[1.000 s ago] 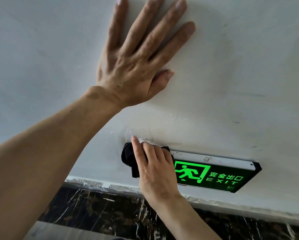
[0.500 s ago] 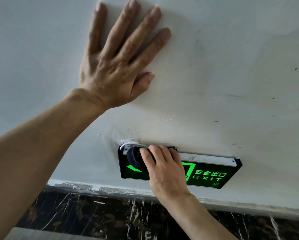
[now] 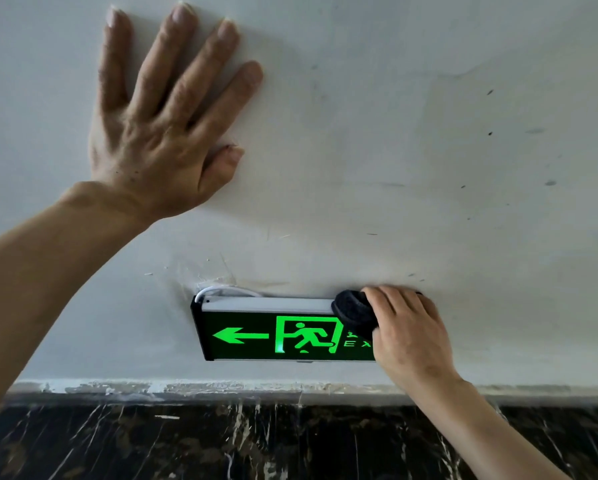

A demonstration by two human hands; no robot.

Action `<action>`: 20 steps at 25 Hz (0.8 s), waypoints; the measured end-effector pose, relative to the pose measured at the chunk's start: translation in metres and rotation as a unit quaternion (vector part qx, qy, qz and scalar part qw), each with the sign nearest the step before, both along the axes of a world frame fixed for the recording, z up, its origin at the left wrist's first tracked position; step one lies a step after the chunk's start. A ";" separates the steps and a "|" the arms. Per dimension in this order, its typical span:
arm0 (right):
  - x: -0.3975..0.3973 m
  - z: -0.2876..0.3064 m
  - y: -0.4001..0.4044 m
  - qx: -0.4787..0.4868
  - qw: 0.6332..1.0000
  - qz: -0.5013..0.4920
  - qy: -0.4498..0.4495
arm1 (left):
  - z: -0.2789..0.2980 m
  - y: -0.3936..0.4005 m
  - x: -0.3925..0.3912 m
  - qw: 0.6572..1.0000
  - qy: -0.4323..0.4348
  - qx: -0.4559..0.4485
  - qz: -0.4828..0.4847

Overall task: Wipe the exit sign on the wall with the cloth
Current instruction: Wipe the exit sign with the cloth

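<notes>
The exit sign (image 3: 273, 336) is a black box low on the white wall (image 3: 411, 150), lit green with a left arrow, a running figure and part of the word EXIT. A silver strip runs along its top. My right hand (image 3: 410, 336) covers the sign's right end and grips a bunched black cloth (image 3: 353, 311), which presses on the top right edge. My left hand (image 3: 159, 126) lies flat on the wall above and left of the sign, fingers spread, holding nothing.
A white cable (image 3: 221, 291) loops out of the wall at the sign's top left corner. Below the sign runs a rough paint edge (image 3: 186, 388), then a dark marble skirting (image 3: 256, 445) with white veins.
My right hand has slid the cloth along the sign's top from the left end to the right end, uncovering the arrow and the running figure. My left hand stays flat on the wall.
</notes>
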State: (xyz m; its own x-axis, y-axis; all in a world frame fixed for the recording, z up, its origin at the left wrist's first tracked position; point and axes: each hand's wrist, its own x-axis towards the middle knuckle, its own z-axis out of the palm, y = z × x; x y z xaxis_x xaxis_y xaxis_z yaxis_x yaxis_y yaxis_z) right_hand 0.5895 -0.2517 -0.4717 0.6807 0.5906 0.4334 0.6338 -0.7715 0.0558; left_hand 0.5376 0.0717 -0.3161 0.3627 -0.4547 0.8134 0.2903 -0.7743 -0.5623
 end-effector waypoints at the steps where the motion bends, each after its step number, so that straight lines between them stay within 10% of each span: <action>1: 0.003 0.000 -0.007 -0.003 1.000 -0.006 0.003 | 0.000 0.000 0.000 1.000 0.001 -0.001 -0.001; 20: -0.080 -0.082 -0.082 0.062 0.981 -0.032 0.181 | -0.002 0.000 0.000 1.000 0.005 -0.010 -0.015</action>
State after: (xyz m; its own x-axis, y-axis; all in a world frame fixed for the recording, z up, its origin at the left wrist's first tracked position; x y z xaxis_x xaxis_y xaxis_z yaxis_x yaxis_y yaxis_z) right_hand 0.5093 -0.3335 -0.5535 0.8373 0.4997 0.2218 0.5447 -0.7973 -0.2600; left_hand 0.5380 0.0712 -0.3182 0.3579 -0.4497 0.8183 0.2608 -0.7934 -0.5500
